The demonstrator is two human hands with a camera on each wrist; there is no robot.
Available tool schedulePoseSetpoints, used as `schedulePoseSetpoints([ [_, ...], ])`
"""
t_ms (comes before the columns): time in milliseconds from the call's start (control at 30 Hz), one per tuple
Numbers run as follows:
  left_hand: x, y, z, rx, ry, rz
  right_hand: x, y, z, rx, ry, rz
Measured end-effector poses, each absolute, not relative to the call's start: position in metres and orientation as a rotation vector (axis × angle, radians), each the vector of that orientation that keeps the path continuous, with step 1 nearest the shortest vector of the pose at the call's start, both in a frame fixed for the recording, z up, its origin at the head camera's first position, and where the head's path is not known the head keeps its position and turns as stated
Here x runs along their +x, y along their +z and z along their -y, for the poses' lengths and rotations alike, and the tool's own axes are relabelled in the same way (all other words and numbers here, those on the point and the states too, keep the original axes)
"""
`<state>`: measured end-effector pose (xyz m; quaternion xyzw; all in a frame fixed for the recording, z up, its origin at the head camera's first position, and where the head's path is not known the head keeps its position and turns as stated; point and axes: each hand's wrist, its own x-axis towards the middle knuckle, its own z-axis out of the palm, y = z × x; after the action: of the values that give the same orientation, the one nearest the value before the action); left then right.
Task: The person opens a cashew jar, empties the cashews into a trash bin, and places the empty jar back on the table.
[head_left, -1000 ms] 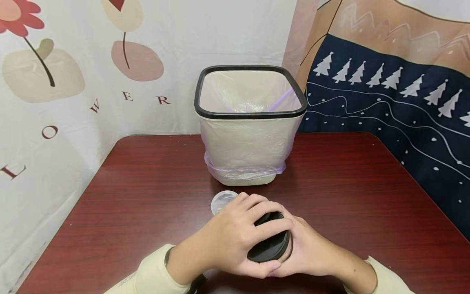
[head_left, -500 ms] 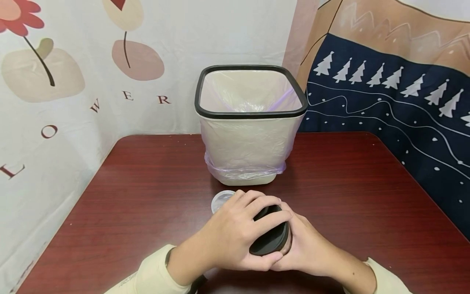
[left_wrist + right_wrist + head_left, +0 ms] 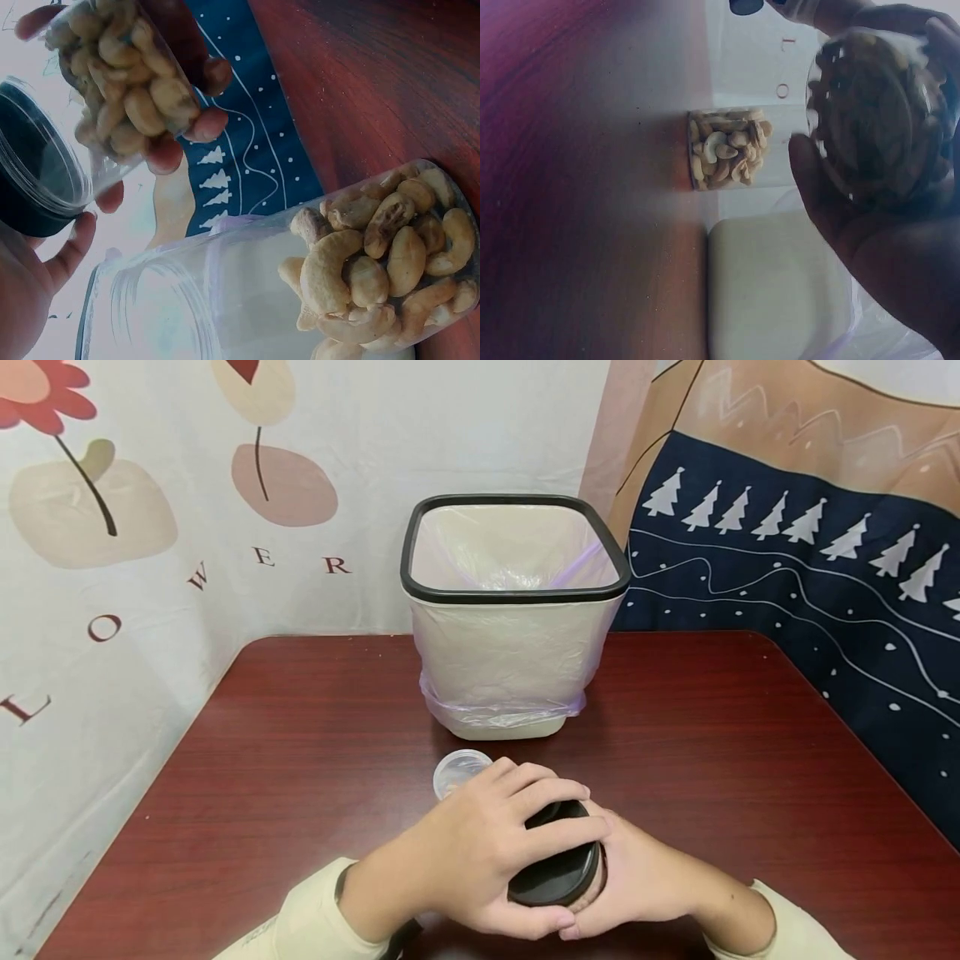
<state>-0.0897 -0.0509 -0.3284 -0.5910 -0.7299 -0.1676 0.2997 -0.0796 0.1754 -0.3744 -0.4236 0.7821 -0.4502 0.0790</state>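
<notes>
My left hand [image 3: 487, 852] lies over the black lid [image 3: 553, 878] of a clear plastic jar and grips it, fingers spread across the top and thumb at the near edge. Below the lid, my right hand [image 3: 648, 868] holds the jar's body. In the left wrist view this jar [image 3: 127, 79] is tilted, with cashews in its lower part. The right wrist view shows its round base, darkened by shadow. A second clear jar [image 3: 390, 259] stands upright on the table, lidless and partly filled with cashews. In the head view my left hand hides most of it.
A cream trash bin [image 3: 510, 656] with a black rim and a thin purple-tinted liner stands beyond the hands on the dark red wooden table [image 3: 315, 727]. Printed cloths [image 3: 780, 552] hang behind and beside the table.
Both hands and the lidded jar rise slightly, then come down again, a little nearer the table's front now. The grip on lid and body stays much the same. The second jar stays in place.
</notes>
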Motion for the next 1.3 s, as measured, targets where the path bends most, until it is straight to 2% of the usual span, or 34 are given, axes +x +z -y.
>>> schedulePoseSetpoints([
  [367, -0.088, -0.327, 0.050, -1.600, -0.446, 1.891, -0.082, -0.375, -0.175, -1.411, -1.309, -2.283],
  [1300, -0.094, -0.334, 0.046, -1.410, -0.479, 1.916, -0.078, -0.371, -0.166, -1.085, -1.484, -2.397],
])
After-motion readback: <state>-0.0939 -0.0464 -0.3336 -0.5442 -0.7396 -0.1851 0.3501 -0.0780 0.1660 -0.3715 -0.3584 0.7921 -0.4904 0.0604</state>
